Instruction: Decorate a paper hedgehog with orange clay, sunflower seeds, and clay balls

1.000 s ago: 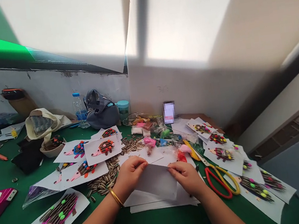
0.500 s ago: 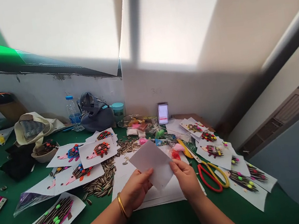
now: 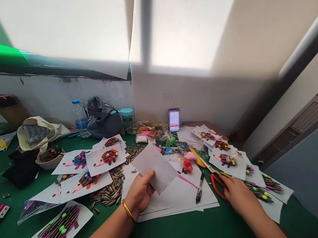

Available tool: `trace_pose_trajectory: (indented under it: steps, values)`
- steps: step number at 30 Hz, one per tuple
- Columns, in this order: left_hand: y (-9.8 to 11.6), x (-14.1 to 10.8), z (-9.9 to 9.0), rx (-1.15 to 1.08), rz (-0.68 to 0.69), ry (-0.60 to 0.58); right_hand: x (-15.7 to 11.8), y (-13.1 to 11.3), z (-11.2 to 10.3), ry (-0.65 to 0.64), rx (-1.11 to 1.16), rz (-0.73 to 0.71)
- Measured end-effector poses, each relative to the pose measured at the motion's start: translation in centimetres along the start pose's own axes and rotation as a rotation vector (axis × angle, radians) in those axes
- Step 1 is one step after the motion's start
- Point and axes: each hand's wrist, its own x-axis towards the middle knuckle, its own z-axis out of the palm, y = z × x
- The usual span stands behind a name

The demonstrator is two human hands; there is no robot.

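Note:
My left hand pinches a small blank sheet of white paper between thumb and fingers, above the larger white sheets. At the right, my right hand is closed around the yellow handle of a pair of scissors. The scissors lie on the table with the red handle showing and the blades pointing away from me. Part of the yellow handle is hidden by my fingers. Between my hands a black pen and a thin pink strip rest on the sheets.
Sunflower seeds are heaped at the left of the sheets. Finished hedgehog cards lie left, more hedgehog cards right. Behind stand a phone, a water bottle and a grey bag. Coloured clay lies mid-table.
My right hand has let go of the small paper and moved right onto the scissors. My left hand keeps the paper, now slightly further left. The pen and pink strip have come into view.

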Motion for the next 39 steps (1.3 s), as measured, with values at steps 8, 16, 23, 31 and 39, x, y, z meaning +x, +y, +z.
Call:
trace_pose_trajectory:
  steps: [8,16,23,31,39]
  values:
    - [0.8,0.3,-0.4,0.008,0.042,0.020,-0.1,-0.8,-3.2,-0.023,0.140,0.144]
    - [1.2,0.5,-0.5,-0.017,0.065,0.044,-1.2,-2.7,-4.7,-0.109,0.327,0.030]
    - [1.3,0.5,-0.6,-0.020,0.067,0.051,-1.6,-6.6,-3.4,-0.232,0.171,0.091]
    - [1.7,0.2,-0.4,-0.047,0.075,0.033,-1.5,-5.4,-3.3,-0.213,0.234,0.094]
    - [2.0,0.4,-0.6,-0.070,0.067,0.055,-3.4,-2.1,-3.9,-0.006,0.680,0.152]
